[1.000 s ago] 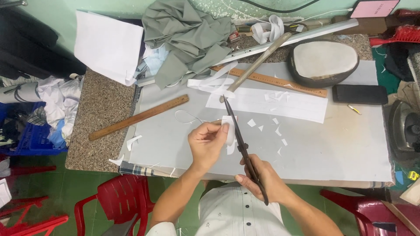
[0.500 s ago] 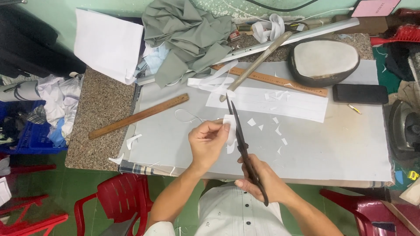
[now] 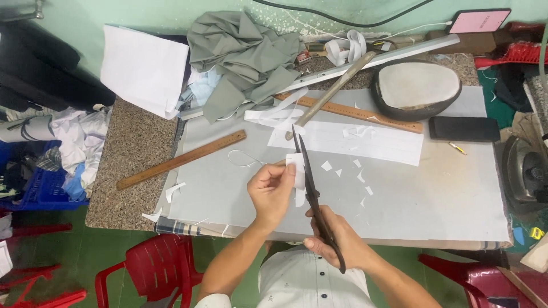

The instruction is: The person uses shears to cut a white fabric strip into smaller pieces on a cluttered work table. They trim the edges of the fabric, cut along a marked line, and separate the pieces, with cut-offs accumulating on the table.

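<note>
Head view: at lower centre of frame the left hand (image 3: pixel 271 191) pinches a white paper strip (image 3: pixel 296 171) while the right hand (image 3: pixel 337 242) grips long black scissors (image 3: pixel 313 197), blades at the strip; small white scraps (image 3: pixel 342 171) already lie cut, strip still uncut through.

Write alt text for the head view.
A person's right hand works long dark scissors into a small white strip held by the left hand, over a grey-covered table strewn with white scraps.
</note>
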